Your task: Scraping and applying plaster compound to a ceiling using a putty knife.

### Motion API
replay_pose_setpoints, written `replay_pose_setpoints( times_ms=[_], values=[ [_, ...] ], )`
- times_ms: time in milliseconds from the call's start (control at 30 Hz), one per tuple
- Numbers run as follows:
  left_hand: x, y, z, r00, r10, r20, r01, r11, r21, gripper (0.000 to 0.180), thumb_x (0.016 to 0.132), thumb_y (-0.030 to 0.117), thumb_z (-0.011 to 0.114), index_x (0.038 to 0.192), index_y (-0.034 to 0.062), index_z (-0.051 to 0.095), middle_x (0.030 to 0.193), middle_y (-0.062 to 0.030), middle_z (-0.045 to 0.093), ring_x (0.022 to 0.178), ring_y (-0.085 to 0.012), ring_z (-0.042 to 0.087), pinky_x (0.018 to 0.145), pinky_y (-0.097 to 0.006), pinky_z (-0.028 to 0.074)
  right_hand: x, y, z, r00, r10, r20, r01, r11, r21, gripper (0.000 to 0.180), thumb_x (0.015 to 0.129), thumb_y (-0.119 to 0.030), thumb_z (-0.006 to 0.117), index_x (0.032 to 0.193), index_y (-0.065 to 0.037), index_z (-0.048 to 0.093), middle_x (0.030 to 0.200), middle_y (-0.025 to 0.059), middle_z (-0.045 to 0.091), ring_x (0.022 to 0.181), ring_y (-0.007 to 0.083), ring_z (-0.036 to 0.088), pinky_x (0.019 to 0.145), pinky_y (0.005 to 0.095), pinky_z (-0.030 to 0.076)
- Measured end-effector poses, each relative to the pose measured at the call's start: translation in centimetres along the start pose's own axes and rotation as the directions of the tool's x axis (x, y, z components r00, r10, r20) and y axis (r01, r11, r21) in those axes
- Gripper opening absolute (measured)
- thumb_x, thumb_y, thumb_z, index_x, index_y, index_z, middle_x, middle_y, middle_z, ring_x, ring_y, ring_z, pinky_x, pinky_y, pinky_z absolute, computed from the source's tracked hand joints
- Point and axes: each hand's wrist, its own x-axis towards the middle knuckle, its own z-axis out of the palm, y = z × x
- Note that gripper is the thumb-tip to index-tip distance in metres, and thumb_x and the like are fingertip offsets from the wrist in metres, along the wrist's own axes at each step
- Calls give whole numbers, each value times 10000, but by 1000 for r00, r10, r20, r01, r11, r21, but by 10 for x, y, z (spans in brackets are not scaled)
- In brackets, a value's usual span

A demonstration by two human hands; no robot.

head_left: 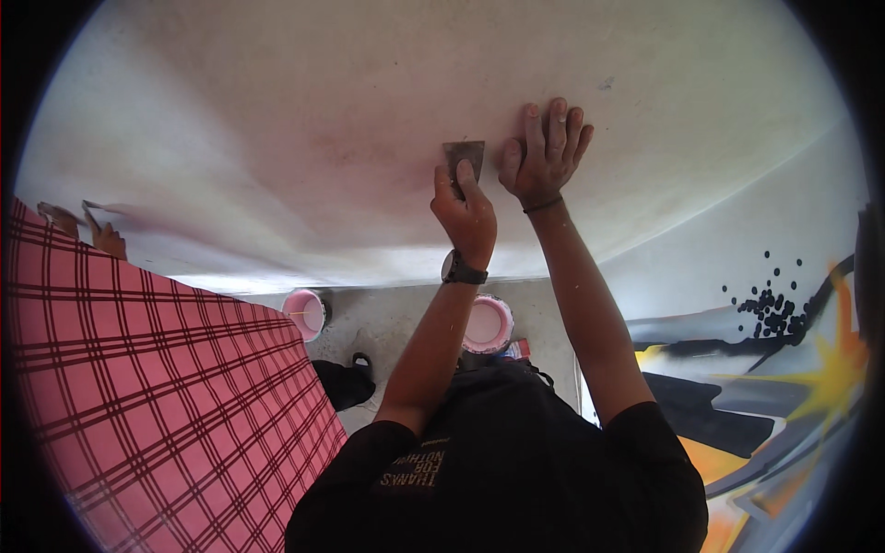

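Note:
In front of me, my left hand (pixel 466 214) is closed around a small flat putty knife (pixel 464 151), its thumb lying along the blade. The blade's wide edge points up and rests at the pale wall (pixel 323 120). A dark watch sits on that wrist. Just to the right, my right hand (pixel 546 155) lies against the same wall with its fingers spread and nothing in it. A thin dark band circles the right wrist. Faint smudges and small marks show on the wall around both hands.
A co-worker in a pink checked shirt (pixel 166 359) stands close on my left, hands holding flat tools at the wall. Two buckets with pinkish insides, one nearer (pixel 506 322) and one farther left (pixel 318 316), stand on the grey floor. A painted wall (pixel 701 313) rises on my right.

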Motion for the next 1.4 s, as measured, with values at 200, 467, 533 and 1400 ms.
replay_pose_setpoints(
  times_ms=[200, 467, 533, 1400],
  values=[
    [1, -6, 1, 1000, -17, 8, 18, 998, -57, 285, 1034, 192, 534, 836, -9, 492, 567, -73, 504, 558, -83, 410, 482, -307, 331, -1, -4, 1, 1000, -8, -1, 8, 1000, -11, 518, 1012, -366, 380, 1398, -67, 552, 1556, 180, 385, 1493, 390, 245, 1218, 549, 94],
    [9, -3, -6, 999, -19, 27, 20, 999, -39, 292, 1030, 183, 540, 816, -3, 474, 566, -44, 481, 563, -76, 396, 486, -300, 323, 2, -9, 6, 1000, -13, -7, 13, 1000, -12, 516, 1012, -365, 380, 1397, -67, 553, 1560, 178, 380, 1492, 388, 248, 1219, 549, 99],
    [10, -2, -10, 999, -29, 20, 31, 997, -68, 296, 1030, 183, 542, 809, -2, 471, 565, -44, 479, 562, -77, 394, 486, -302, 322, 4, -14, 6, 1000, -14, -2, 14, 1000, -10, 516, 1013, -366, 380, 1397, -67, 553, 1559, 178, 381, 1491, 388, 251, 1219, 549, 101],
    [15, -5, -26, 999, -24, 40, 25, 1000, -7, 292, 1044, 210, 532, 818, 32, 480, 617, 37, 451, 566, -36, 392, 489, -251, 304, 10, -29, 12, 999, -33, -31, 33, 999, 4, 518, 1008, -359, 379, 1396, -62, 550, 1557, 174, 385, 1489, 388, 257, 1222, 545, 93]
  ],
)
